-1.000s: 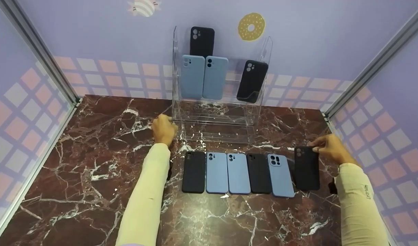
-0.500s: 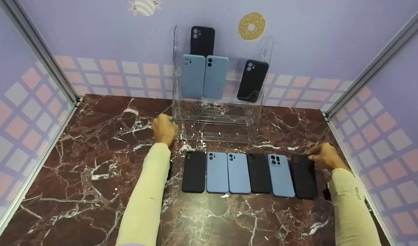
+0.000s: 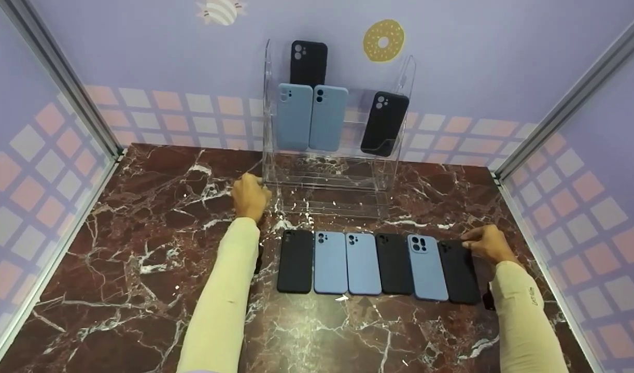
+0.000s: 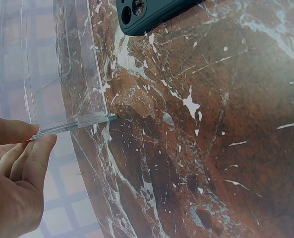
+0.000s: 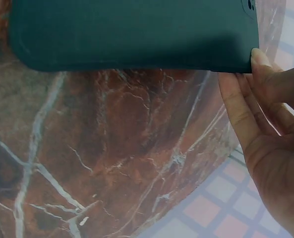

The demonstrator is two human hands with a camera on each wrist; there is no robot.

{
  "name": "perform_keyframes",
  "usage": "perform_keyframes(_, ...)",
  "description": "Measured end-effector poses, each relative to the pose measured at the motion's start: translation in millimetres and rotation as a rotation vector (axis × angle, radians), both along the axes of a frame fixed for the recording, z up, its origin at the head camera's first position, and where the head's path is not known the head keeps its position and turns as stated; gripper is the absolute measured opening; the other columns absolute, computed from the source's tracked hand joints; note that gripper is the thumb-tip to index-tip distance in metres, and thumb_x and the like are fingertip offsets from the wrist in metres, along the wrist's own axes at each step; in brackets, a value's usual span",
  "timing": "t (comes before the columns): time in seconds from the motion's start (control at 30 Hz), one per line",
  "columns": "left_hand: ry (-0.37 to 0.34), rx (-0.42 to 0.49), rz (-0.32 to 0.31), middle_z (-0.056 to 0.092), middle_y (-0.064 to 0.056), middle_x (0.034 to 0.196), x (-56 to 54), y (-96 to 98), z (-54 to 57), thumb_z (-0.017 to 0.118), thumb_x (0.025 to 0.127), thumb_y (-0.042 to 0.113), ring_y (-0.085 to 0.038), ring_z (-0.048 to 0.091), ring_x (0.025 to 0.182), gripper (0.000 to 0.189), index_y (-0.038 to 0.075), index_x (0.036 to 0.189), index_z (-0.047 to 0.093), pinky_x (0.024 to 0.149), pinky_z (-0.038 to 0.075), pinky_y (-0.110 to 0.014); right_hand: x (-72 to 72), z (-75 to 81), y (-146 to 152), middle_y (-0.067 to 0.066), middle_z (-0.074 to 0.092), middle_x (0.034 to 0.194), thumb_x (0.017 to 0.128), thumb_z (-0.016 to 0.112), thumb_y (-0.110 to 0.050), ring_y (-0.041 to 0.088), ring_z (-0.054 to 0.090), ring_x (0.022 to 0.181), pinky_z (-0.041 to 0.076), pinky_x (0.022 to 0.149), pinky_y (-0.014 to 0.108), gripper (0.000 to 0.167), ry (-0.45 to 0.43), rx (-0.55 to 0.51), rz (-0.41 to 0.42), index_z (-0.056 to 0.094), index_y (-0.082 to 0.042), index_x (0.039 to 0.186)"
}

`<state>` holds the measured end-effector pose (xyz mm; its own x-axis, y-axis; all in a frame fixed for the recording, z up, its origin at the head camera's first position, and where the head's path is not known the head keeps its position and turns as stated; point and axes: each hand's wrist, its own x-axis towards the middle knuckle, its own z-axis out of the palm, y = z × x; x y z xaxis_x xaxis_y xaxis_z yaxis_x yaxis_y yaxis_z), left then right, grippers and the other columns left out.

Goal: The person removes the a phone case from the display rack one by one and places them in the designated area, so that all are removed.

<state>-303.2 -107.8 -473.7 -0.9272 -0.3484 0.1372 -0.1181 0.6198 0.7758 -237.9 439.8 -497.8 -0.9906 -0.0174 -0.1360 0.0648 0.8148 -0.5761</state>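
Observation:
My right hand (image 3: 489,244) pinches the upper right corner of a black phone case (image 3: 459,272), which lies at the right end of a row on the marble table. In the right wrist view, thumb and fingers grip that case (image 5: 137,34) at its corner. Beside it lies a blue phone case (image 3: 428,269) with a large camera cutout. My left hand (image 3: 251,197) holds the left side of a clear acrylic stand (image 3: 329,181); the left wrist view shows thumb and fingers pinching the stand's edge (image 4: 72,127).
Further left in the row lie a black case (image 3: 394,264), two light blue cases (image 3: 363,264) and another black case (image 3: 295,261). On the stand lean two blue cases (image 3: 294,119), a black case (image 3: 309,62) above and one (image 3: 384,124) at right. Walls enclose the table (image 3: 140,290).
My right hand has moved left and toward me, sliding the black case up beside the blue one. The left hand has stayed on the stand.

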Motion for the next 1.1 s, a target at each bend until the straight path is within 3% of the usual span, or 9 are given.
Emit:
perform_keyframes(0.17, 0.005, -0.004, -0.003, 0.074, -0.022, 0.107, 0.3, 0.5, 0.4, 0.070, 0.082, -0.001, -0.048, 0.067, 0.101, 0.025, -0.004, 0.107, 0.076, 0.091, 0.052, -0.054, 0.7, -1.4, 0, 0.031, 0.071, 0.095, 0.089, 0.071, 0.000, 0.029, 0.072, 0.074, 0.058, 0.064, 0.034, 0.021, -0.011, 0.021, 0.010, 0.071, 0.015, 0.103)
perform_keyframes(0.43, 0.009, -0.011, 0.002, 0.074, -0.022, 0.106, 0.4, 0.1, 0.2, 0.071, 0.084, 0.002, -0.049, 0.067, 0.102, 0.025, -0.003, 0.107, 0.076, 0.091, 0.051, -0.055, -2.1, 9.1, -3, 0.029, 0.072, 0.097, 0.089, 0.074, -0.007, 0.037, 0.070, 0.084, 0.059, 0.068, 0.036, 0.025, 0.023, 0.036, 0.000, 0.072, 0.013, 0.104)
perform_keyframes(0.6, 0.002, -0.002, 0.005, 0.074, -0.022, 0.106, 0.4, -0.9, -1.6, 0.070, 0.083, 0.001, -0.049, 0.067, 0.102, 0.025, -0.003, 0.107, 0.076, 0.091, 0.051, -0.055, -7.2, 19.3, -13, 0.027, 0.073, 0.097, 0.089, 0.074, -0.010, 0.041, 0.068, 0.090, 0.057, 0.078, 0.050, 0.027, 0.073, 0.058, 0.038, 0.072, 0.012, 0.105)
perform_keyframes(0.83, 0.002, 0.000, 0.000, 0.075, -0.021, 0.105, 1.5, -0.8, -1.6, 0.070, 0.083, 0.002, -0.047, 0.067, 0.102, 0.026, -0.003, 0.107, 0.076, 0.092, 0.051, -0.054, -18.5, 31.8, -43, 0.033, 0.068, 0.112, 0.089, 0.076, -0.012, 0.046, 0.065, 0.100, 0.050, 0.089, 0.060, 0.041, 0.101, 0.045, 0.067, 0.065, 0.015, 0.118)
perform_keyframes(1.1, 0.005, 0.005, 0.000, 0.074, -0.021, 0.107, 1.9, -0.7, -1.7, 0.067, 0.081, 0.001, -0.048, 0.066, 0.103, 0.029, -0.003, 0.109, 0.075, 0.093, 0.051, -0.053, -35.3, 34.5, -92, 0.030, 0.070, 0.111, 0.088, 0.080, -0.016, 0.044, 0.069, 0.101, 0.053, 0.090, 0.055, 0.048, 0.127, -0.030, 0.108, 0.063, 0.015, 0.121)
